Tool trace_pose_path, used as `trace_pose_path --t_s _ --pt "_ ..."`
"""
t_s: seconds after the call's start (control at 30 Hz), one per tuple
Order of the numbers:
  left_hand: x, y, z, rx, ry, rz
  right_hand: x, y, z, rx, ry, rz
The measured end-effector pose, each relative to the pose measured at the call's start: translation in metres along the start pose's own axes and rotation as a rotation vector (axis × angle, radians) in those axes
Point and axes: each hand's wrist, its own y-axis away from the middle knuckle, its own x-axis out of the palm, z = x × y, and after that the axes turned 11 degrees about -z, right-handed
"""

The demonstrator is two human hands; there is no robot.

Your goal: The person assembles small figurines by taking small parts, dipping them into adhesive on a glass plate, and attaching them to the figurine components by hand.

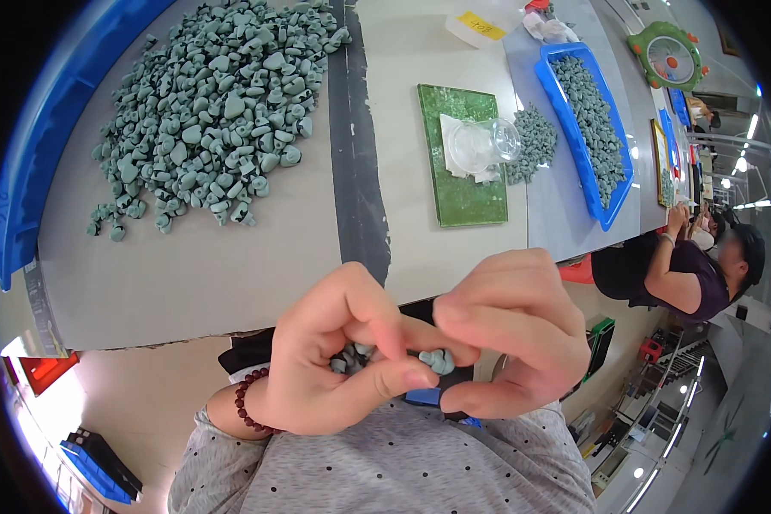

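In front of my body, my left hand pinches a small grey-green moulded piece between thumb and forefinger. Several more small pieces lie in its curled palm. Close on the right, my right hand is curled, its forefinger bent against the left fingers and its thumb lower down, with a gap between. Whatever its folded fingers hold, if anything, is hidden. A large heap of similar grey-green pieces, some with dark parts, covers the table's far left.
A green mat bears a clear plastic cup. Beside it are a small heap of pieces and a blue tray full of them. A blue bin edge borders the left. A green fan stands far right; a person sits there.
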Motion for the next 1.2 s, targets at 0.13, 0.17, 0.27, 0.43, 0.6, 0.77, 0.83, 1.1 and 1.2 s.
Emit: trace_pose_path --t_s 0.13,0.17,0.27,0.43,0.6,0.77,0.83,1.1,1.2 --pt "-0.014 -0.001 0.007 -0.027 0.049 0.207 0.008 0.007 -0.009 -0.072 -0.044 -0.002" --pt "-0.009 0.001 0.004 -0.072 0.03 0.135 0.009 0.007 -0.009 -0.091 -0.057 -0.033" --pt "-0.008 0.0 0.0 -0.158 0.006 0.069 -0.002 -0.001 -0.007 -0.016 -0.069 0.04" --pt "-0.02 -0.001 -0.003 -0.37 0.563 0.065 -0.08 0.018 -0.06 0.239 0.706 -0.753" --pt "0.0 -0.007 -0.019 -0.572 0.644 -0.268 -0.115 0.018 -0.093 0.326 0.988 -0.611" --pt "-0.001 -0.004 -0.014 -0.629 0.566 -0.14 -0.079 0.009 -0.086 0.019 1.033 -0.438" --pt "-0.01 -0.003 -0.003 -0.523 0.62 0.239 -0.074 0.006 -0.088 -0.044 1.08 -0.365" --pt "0.001 0.0 -0.009 0.05 -0.194 0.016 -0.055 0.003 -0.05 0.011 0.944 -0.29" --pt "0.006 -0.011 -0.012 0.275 -0.549 0.237 -0.032 0.013 0.002 -0.13 0.936 -0.08"
